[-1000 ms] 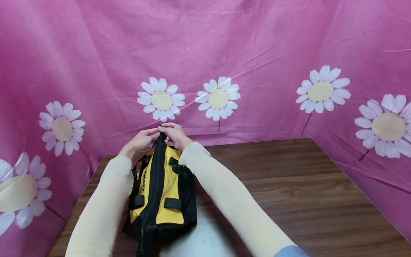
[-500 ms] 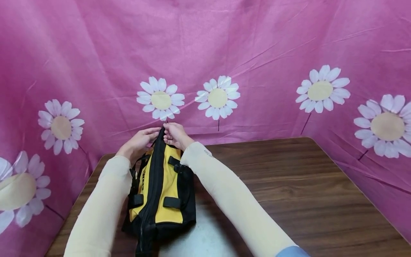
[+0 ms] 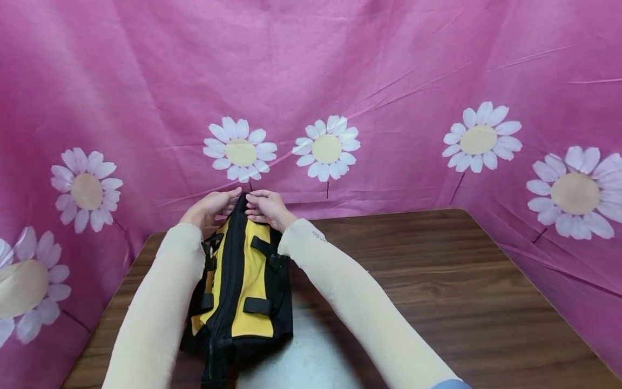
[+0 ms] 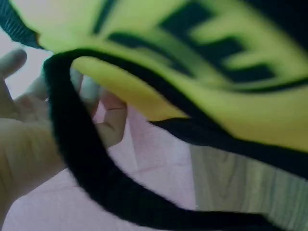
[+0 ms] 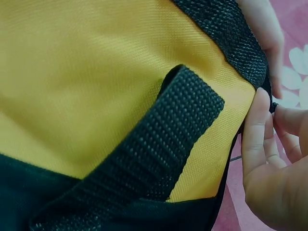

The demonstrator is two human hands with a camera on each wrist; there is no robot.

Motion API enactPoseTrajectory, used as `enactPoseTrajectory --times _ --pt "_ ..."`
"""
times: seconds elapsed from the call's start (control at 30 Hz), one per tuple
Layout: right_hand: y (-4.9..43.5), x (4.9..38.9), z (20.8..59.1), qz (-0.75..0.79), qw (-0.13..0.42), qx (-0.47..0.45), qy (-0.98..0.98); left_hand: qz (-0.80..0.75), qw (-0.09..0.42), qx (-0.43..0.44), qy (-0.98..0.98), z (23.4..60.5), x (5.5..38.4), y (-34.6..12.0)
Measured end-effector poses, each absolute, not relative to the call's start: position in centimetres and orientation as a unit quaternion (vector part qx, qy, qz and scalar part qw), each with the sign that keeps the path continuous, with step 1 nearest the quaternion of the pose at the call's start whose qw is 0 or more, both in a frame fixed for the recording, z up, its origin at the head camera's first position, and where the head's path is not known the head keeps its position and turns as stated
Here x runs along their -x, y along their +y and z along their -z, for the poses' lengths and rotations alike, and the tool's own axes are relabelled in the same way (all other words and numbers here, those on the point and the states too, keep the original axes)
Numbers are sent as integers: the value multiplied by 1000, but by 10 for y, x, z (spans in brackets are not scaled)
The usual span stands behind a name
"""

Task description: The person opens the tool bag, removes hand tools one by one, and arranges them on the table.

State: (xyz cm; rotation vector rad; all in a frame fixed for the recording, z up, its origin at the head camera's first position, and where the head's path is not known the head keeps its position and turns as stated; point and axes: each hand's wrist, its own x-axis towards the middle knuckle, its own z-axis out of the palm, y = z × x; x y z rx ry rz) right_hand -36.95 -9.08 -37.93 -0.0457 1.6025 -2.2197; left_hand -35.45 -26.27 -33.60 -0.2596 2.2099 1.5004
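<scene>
A yellow and black tool bag (image 3: 255,270) lies lengthwise on the table, with a wide black zipper band (image 3: 233,265) along its top. At its far end my right hand (image 3: 269,209) pinches the tip of the zipper band between thumb and fingers; a small dark bit shows between them in the right wrist view. My left hand (image 3: 209,208) is at the left side of the same end. In the left wrist view its thumb stands apart and its fingers (image 4: 113,118) reach behind the bag, past a looped black handle (image 4: 82,134). The fingertips are partly hidden.
The brown wood-grain table (image 3: 413,281) extends to the right of the bag. A pink curtain (image 3: 389,65) with white daisies hangs right behind the far edge. Black webbing loops (image 3: 257,306) stand out from the bag's sides. A pale patch (image 3: 306,346) shows near the front.
The two hands' fingertips, together over the bag's far end a second ago, have parted to either side of the zipper band. The bag and view have shifted slightly.
</scene>
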Motion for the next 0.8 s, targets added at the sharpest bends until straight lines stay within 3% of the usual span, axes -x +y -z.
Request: enactPoseTrajectory --times 0.17,0.3,0.8 --pt "-90 367 377 785 208 25 583 -537 299 61 786 328 363 -269" --pt "-87 366 374 781 210 25 588 -543 326 34 773 325 367 -274" --pt "-88 369 376 758 206 24 618 -569 283 70 769 323 366 -278"
